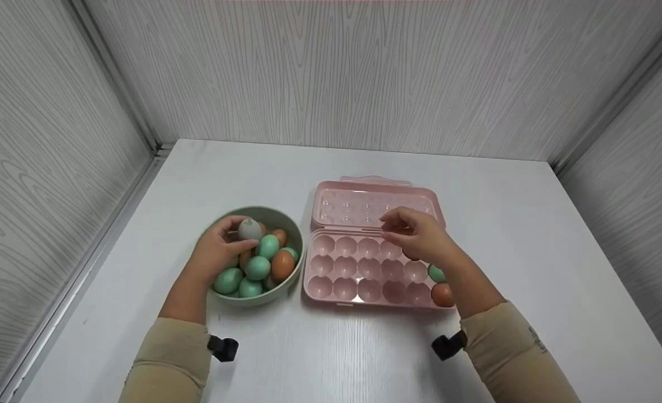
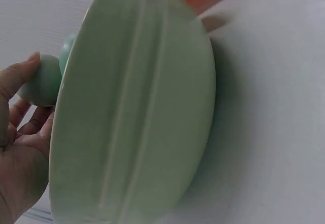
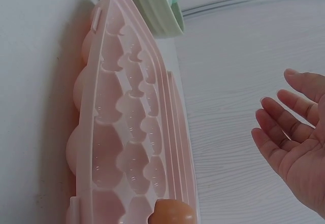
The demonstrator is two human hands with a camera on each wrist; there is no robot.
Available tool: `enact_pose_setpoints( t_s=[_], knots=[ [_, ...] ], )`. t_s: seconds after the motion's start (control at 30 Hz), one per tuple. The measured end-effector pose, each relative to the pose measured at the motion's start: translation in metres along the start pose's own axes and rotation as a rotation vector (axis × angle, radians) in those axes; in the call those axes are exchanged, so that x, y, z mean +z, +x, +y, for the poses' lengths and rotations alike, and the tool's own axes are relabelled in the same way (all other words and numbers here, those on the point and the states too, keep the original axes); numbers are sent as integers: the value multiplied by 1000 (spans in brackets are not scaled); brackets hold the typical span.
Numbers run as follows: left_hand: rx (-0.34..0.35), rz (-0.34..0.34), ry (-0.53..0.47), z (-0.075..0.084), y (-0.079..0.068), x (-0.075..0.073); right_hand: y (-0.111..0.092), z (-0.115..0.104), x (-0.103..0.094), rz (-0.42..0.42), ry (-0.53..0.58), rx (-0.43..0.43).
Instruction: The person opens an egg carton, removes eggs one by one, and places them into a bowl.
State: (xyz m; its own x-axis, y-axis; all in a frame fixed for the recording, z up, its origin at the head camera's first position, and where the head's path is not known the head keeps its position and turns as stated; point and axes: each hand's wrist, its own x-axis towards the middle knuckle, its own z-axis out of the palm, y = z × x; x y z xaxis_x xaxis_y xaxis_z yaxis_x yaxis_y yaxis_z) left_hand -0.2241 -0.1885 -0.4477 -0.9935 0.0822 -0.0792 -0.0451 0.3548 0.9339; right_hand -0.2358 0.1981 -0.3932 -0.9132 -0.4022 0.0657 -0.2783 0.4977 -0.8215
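My left hand (image 1: 216, 249) pinches a pale grey-green egg (image 1: 250, 229) between thumb and fingers, over the left side of a light green bowl (image 1: 299, 268). In the left wrist view that egg (image 2: 44, 82) shows at the bowl's rim (image 2: 76, 82). Green eggs (image 1: 258, 268) and brown eggs (image 1: 282, 265) are heaped in the bowl. Above the pink egg carton (image 1: 370, 268), my right hand (image 1: 417, 232) hovers with relaxed fingers, holding nothing. The carton's right column carries a green egg (image 1: 436, 273) and a brown egg (image 1: 442, 295); another brown egg (image 3: 172, 212) is partly hidden under my hand.
The carton's lid (image 1: 375, 204) lies folded back toward the rear wall (image 1: 331, 73). Bowl and carton stand close side by side on the white table (image 1: 331, 358). Panels (image 1: 28, 168) rise at both sides.
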Motion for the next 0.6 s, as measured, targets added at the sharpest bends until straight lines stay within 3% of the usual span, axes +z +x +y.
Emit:
enact_pose_setpoints(
  t_s=[0.4, 0.6],
  knots=[
    [-115, -58, -1, -9, -9, -13, 1, 2, 0, -6, -24, -14],
    [-131, -75, 30, -10, -11, -14, 1, 4, 1, 3, -33, -19]
  ],
)
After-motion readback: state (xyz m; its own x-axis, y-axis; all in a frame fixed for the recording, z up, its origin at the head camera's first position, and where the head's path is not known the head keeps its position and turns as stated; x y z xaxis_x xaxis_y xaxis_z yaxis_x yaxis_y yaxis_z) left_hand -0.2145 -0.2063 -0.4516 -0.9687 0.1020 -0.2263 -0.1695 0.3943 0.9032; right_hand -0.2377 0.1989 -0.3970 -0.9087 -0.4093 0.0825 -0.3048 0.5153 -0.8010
